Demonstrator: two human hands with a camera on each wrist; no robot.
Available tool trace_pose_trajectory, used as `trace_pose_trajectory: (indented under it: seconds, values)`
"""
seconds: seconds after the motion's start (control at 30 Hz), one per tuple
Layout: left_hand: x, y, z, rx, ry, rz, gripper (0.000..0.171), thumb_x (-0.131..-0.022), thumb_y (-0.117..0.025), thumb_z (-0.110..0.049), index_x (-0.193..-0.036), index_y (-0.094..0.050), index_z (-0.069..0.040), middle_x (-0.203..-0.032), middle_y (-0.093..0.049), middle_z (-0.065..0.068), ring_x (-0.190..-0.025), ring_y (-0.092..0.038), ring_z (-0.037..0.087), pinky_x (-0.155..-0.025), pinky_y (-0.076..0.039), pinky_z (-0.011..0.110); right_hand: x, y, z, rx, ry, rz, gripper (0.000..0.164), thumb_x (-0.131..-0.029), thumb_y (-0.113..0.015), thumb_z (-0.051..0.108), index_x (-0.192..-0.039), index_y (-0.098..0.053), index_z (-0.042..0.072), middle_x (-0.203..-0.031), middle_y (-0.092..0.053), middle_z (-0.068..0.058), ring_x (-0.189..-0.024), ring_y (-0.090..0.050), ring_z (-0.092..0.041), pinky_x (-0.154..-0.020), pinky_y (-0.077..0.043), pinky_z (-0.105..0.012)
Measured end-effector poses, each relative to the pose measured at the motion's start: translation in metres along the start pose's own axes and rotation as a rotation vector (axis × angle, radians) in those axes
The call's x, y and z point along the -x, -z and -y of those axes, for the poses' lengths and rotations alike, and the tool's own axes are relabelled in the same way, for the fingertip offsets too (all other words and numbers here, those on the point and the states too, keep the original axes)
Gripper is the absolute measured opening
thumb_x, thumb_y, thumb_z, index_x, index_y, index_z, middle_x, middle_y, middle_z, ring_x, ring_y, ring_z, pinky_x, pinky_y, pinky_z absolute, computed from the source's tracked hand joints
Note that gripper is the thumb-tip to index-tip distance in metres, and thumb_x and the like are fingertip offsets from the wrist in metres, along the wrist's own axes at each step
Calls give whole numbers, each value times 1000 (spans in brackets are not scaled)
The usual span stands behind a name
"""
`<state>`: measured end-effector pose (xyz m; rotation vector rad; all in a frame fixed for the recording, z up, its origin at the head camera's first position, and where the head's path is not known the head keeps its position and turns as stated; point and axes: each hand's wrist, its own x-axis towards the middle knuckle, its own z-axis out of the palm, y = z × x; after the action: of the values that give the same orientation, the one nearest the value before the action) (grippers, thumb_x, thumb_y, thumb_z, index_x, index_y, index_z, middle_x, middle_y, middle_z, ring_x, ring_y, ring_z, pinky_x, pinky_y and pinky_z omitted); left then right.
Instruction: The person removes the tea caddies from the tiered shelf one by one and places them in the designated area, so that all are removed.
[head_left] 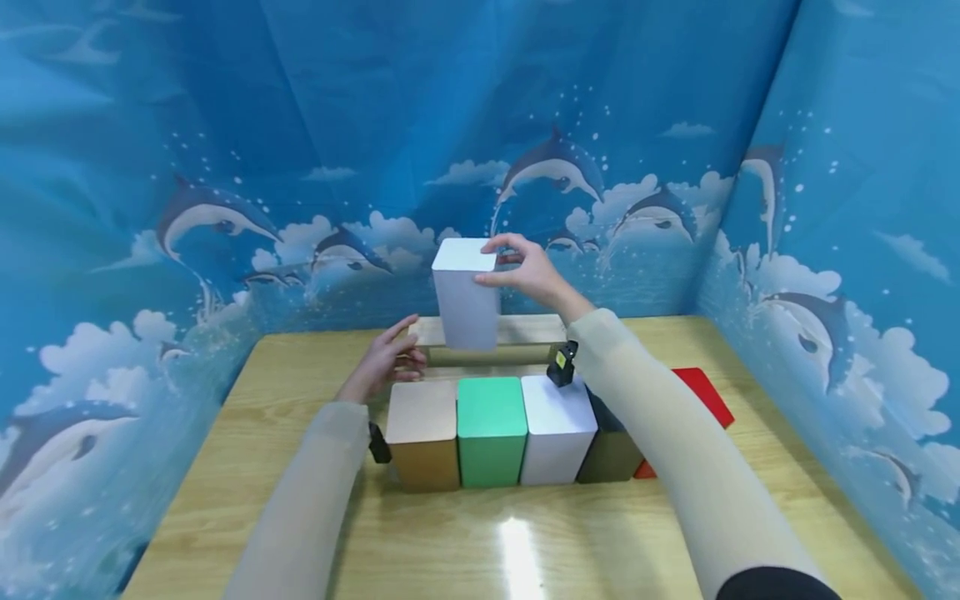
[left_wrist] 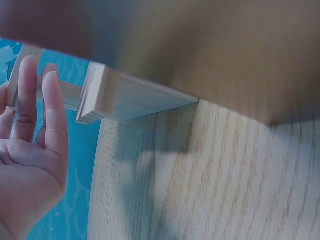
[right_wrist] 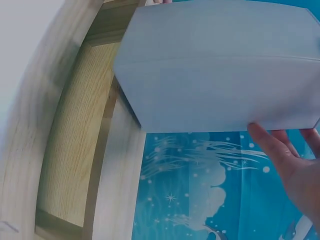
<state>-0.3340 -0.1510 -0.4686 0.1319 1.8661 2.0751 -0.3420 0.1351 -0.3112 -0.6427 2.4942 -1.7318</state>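
My right hand [head_left: 528, 271] grips a tall white box [head_left: 467, 308] near its top right edge, thumb in front and fingers behind. The box hangs upright over a pale wooden frame [head_left: 528, 329], overlapping its back rail in the head view. In the right wrist view, the white box [right_wrist: 215, 95] spans the upper part, with fingertips [right_wrist: 257, 132] at its lower edge. At the frame's left end is my left hand [head_left: 386, 360], fingers extended and holding nothing. The left wrist view has the left hand [left_wrist: 35, 135] beside the frame's wooden end [left_wrist: 97, 95].
In front of the frame stands a row of boxes: tan [head_left: 423, 425], green [head_left: 492, 429], white [head_left: 555, 437] and dark [head_left: 611, 450]. A red box [head_left: 703, 396] is partly hidden by the right sleeve. Dolphin-print curtains [head_left: 420, 100] border the wooden table [head_left: 420, 550].
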Motion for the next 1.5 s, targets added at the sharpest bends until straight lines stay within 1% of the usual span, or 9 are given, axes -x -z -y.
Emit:
trace_pose_trajectory:
  seconds: [0.13,0.23,0.37,0.5,0.6,0.83,0.97,1.2,1.5]
  values:
    - [0,0,-2,14,13,4,51,-96,-51,-33,-144,-33,-34,-83,-65,8,-74,-65,22,-67,-55,40,8,6,0,-32,-16,-9,43,-76,-78,30,-111,-58,17,-132,-43,1,-111,-48,-26,-83,-48,-44]
    - [4,-1,-7,15,23,21,51,-97,-50,-31,-145,-32,-34,-84,-65,9,-80,-65,27,-73,-54,44,15,10,-1,-88,-42,-11,43,-76,-78,27,-112,-58,15,-130,-44,-2,-109,-50,-27,-81,-50,-43]
    - [11,-4,-14,5,25,54,52,-99,-47,-28,-147,-27,-30,-87,-65,11,-91,-61,37,-85,-46,55,23,16,-1,-145,-47,-12,42,-78,-76,23,-114,-56,12,-128,-45,-7,-108,-51,-30,-82,-51,-42]
    - [15,-6,-18,5,30,66,51,-99,-45,-27,-147,-27,-30,-89,-64,12,-96,-59,39,-91,-39,59,31,23,3,-179,-18,-31,41,-80,-75,20,-114,-55,10,-128,-46,-9,-109,-51,-30,-83,-51,-43]
    - [15,-5,-17,10,30,70,52,-99,-46,-28,-147,-27,-30,-89,-64,12,-94,-60,38,-91,-40,59,35,27,4,-191,3,-48,40,-79,-75,21,-112,-55,11,-130,-44,-5,-110,-50,-30,-83,-51,-43]
    - [15,-4,-17,10,31,78,52,-98,-47,-29,-146,-27,-32,-89,-65,11,-103,-54,45,-92,-38,60,44,33,5,-232,34,-85,37,-79,-76,20,-110,-56,13,-131,-44,-6,-105,-50,-28,-83,-51,-41]
    - [16,-4,-17,3,30,75,52,-98,-47,-29,-146,-27,-32,-89,-65,11,-102,-55,44,-90,-41,58,50,37,7,-232,55,-105,37,-79,-75,19,-110,-56,11,-133,-43,-3,-105,-50,-27,-82,-51,-40]
    - [16,-4,-17,-3,32,77,52,-99,-46,-29,-146,-27,-32,-89,-65,11,-104,-52,46,-90,-41,58,62,48,14,-217,93,-138,33,-81,-73,16,-109,-57,11,-139,-37,-2,-110,-47,-28,-82,-51,-35]
    - [15,-3,-16,0,26,72,52,-98,-47,-29,-146,-27,-32,-89,-65,10,-98,-58,40,-90,-41,58,76,66,18,-239,145,-180,29,-80,-72,9,-106,-59,12,-144,-34,-6,-119,-43,-29,-80,-51,-27]
